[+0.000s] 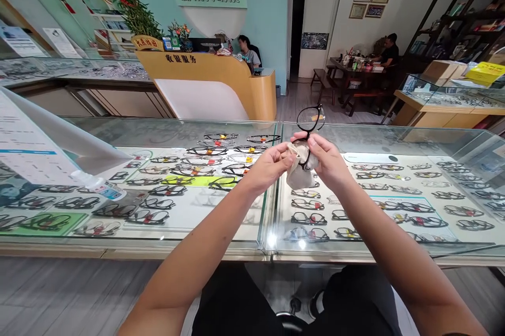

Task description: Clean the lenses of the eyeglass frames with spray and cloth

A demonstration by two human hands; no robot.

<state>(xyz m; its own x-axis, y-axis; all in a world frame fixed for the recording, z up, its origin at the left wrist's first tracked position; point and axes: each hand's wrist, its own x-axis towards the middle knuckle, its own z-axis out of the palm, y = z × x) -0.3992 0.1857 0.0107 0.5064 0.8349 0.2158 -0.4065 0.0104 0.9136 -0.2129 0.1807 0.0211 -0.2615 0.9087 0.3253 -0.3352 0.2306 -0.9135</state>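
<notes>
Dark-framed eyeglasses (pixel 311 118) are held up above the glass showcase, one lens and a temple sticking up over my fingers. My right hand (pixel 330 160) pinches the frame near its middle. A pale beige cloth (pixel 300 174) wraps the lower lens and hangs beneath. My left hand (pixel 268 166) has its fingers closed on that cloth, close beside the right hand. Part of the frame is hidden by the cloth and fingers.
The glass showcase (pixel 272 252) holds rows of eyeglasses under its top. On its left stand a white bottle (pixel 103 186) and a printed sheet (pixel 29 152). A wooden counter (pixel 205 70) with a seated person (pixel 248 53) is ahead; another person (pixel 389 53) sits at a table.
</notes>
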